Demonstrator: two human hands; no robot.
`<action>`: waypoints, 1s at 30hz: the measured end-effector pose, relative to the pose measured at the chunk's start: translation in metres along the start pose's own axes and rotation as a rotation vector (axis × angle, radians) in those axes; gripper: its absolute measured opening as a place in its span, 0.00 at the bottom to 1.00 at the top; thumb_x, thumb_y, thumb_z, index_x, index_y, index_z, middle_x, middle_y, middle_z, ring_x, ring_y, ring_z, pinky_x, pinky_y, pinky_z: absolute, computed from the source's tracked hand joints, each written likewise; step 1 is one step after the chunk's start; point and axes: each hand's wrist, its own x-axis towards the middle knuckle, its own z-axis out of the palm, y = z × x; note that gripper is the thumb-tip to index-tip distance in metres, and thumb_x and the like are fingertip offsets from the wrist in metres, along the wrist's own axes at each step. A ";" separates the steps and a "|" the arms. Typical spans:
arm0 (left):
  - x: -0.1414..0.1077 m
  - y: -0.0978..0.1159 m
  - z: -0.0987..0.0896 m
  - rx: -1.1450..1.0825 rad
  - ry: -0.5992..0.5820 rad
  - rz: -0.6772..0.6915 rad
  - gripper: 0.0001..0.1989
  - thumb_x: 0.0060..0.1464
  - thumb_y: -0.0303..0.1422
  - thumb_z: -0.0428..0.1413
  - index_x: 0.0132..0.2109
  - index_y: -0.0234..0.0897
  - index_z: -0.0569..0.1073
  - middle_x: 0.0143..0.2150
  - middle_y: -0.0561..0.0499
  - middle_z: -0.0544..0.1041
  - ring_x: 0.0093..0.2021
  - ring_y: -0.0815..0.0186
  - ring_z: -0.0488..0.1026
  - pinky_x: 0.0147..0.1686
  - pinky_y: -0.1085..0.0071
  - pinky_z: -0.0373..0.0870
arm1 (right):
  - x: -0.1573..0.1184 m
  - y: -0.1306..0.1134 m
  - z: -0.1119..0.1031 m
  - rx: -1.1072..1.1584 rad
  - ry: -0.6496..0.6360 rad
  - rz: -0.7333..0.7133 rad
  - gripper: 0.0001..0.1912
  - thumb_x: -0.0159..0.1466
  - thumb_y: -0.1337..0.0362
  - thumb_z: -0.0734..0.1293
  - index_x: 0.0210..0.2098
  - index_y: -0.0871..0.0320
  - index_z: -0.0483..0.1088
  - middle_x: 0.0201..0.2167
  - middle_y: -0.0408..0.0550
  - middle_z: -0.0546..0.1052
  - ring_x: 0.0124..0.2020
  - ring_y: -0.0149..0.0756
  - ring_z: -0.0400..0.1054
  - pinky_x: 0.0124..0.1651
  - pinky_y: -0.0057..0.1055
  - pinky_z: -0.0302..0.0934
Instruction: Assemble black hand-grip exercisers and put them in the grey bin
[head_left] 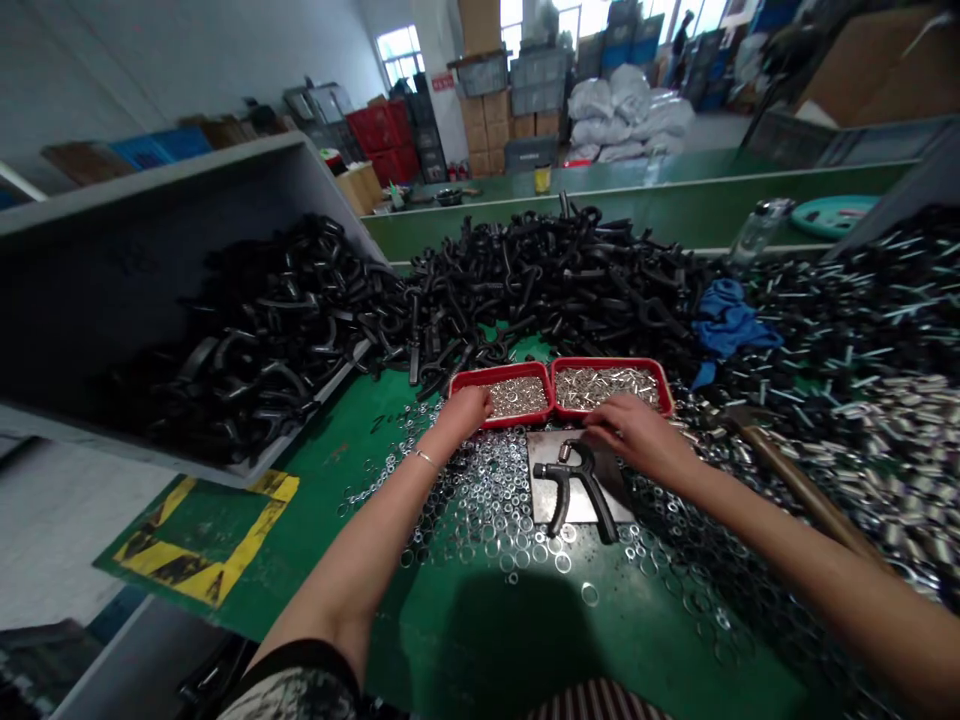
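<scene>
My left hand [468,408] is closed at the left end of a red tray [501,374] of small metal parts; what its fingertips pinch is too small to name. My right hand [626,425] reaches over the front edge of a second red tray [666,392], its fingers bent together, their tips partly hidden. Between my hands, a black forked tool part [594,490] lies on a square metal plate [545,510], with a small metal cylinder [564,452] at its upper end. Metal rings [495,480] are scattered around the plate.
Black parts [525,270] are heaped behind the trays and in a tipped grey bin [300,150] at left. A hammer handle [810,490], metal cylinders [892,440], a blue cloth [727,320] and a glass bottle [757,235] lie or stand at right.
</scene>
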 end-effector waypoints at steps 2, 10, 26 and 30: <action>0.006 -0.005 0.004 -0.016 0.002 0.001 0.06 0.56 0.26 0.56 0.33 0.34 0.78 0.36 0.43 0.79 0.39 0.58 0.76 0.43 0.66 0.69 | 0.046 -0.019 0.014 -0.113 -0.045 -0.096 0.12 0.71 0.63 0.61 0.39 0.59 0.76 0.39 0.52 0.78 0.44 0.44 0.67 0.48 0.36 0.60; 0.016 -0.015 0.020 -0.099 0.024 -0.022 0.03 0.54 0.25 0.59 0.31 0.34 0.76 0.32 0.47 0.78 0.35 0.63 0.74 0.40 0.70 0.69 | 0.141 -0.033 0.058 -0.321 -0.182 -0.122 0.09 0.65 0.70 0.65 0.35 0.66 0.78 0.37 0.63 0.79 0.47 0.51 0.64 0.46 0.40 0.53; 0.008 -0.014 0.030 -0.171 0.272 0.013 0.05 0.60 0.29 0.54 0.38 0.36 0.75 0.40 0.44 0.78 0.42 0.59 0.74 0.47 0.65 0.68 | 0.108 -0.018 0.053 0.061 0.045 0.029 0.07 0.68 0.69 0.58 0.42 0.59 0.67 0.41 0.52 0.77 0.43 0.39 0.68 0.44 0.34 0.57; 0.004 -0.011 0.031 -0.198 0.299 0.034 0.06 0.61 0.30 0.53 0.39 0.36 0.75 0.40 0.46 0.79 0.42 0.59 0.74 0.46 0.65 0.68 | 0.043 -0.003 0.040 0.645 0.097 0.230 0.03 0.65 0.63 0.63 0.37 0.55 0.64 0.35 0.46 0.76 0.35 0.36 0.70 0.38 0.33 0.62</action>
